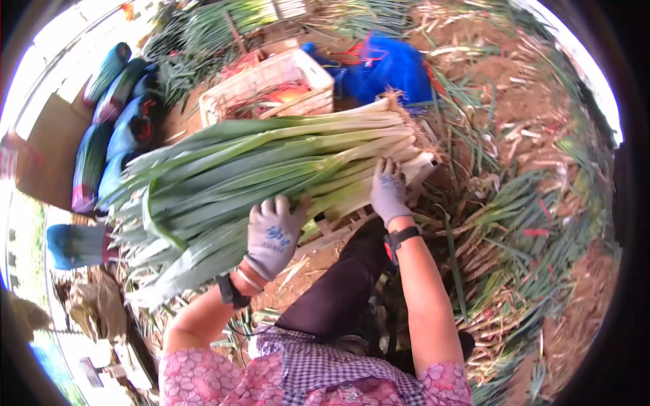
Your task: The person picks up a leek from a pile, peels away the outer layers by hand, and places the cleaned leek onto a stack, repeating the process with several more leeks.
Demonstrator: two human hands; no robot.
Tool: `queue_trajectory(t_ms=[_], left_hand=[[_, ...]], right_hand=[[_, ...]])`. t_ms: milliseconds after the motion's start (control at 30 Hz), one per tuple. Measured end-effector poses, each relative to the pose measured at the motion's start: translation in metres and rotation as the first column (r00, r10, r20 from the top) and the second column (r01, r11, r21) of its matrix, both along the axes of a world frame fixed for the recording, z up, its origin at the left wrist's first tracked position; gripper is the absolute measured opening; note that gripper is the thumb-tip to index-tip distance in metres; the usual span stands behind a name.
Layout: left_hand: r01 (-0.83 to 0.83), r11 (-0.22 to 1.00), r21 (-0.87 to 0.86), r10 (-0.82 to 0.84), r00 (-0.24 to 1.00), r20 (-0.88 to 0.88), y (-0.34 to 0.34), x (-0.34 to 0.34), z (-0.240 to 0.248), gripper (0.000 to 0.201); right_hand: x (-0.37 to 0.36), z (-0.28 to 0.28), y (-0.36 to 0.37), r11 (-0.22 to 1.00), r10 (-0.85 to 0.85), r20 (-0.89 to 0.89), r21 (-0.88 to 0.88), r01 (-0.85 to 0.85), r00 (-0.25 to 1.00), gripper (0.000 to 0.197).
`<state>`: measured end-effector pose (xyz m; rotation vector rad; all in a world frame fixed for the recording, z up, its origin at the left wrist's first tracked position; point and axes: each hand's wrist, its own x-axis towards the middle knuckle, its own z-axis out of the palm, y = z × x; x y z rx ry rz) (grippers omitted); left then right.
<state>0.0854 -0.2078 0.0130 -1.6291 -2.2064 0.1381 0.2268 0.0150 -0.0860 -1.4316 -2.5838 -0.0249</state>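
Note:
A large pile of leeks (271, 159) lies crosswise before me, roots to the right and broad green leaves to the left. My left hand (273, 233), in a pale grey glove with blue print, curls its fingers over the leaves at the near edge, thumb apart. Farther right, my right hand (388, 191), gloved alike, has its fingers closed over the white stems near the root end. The undersides of both hands are hidden. Under the pile, part of a slatted wooden support (332, 229) shows.
Behind the leeks stand a pale plastic crate (315, 74) with scraps inside and a blue mesh bag (389, 68). Wrapped leek bundles (91, 159) lean by cardboard (47, 155) at the left. Loose leaves (514, 237) and trimmings litter the soil at right. My leg (338, 284) is close below the pile.

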Motion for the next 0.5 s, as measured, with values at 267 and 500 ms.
queue_trajectory(t_ms=[267,500], left_hand=[[0.142,0.989,0.044,-0.139,0.988,-0.072,-0.011,-0.018,-0.007,0.054],[0.203,0.978,0.049,-0.197,0.974,-0.108,-0.007,-0.021,-0.014,0.055]], right_hand=[[-0.04,0.05,-0.067,0.945,0.257,0.032,-0.217,-0.244,0.966,0.068],[-0.052,0.048,-0.085,0.981,0.183,0.128,-0.093,-0.172,0.975,0.064]])
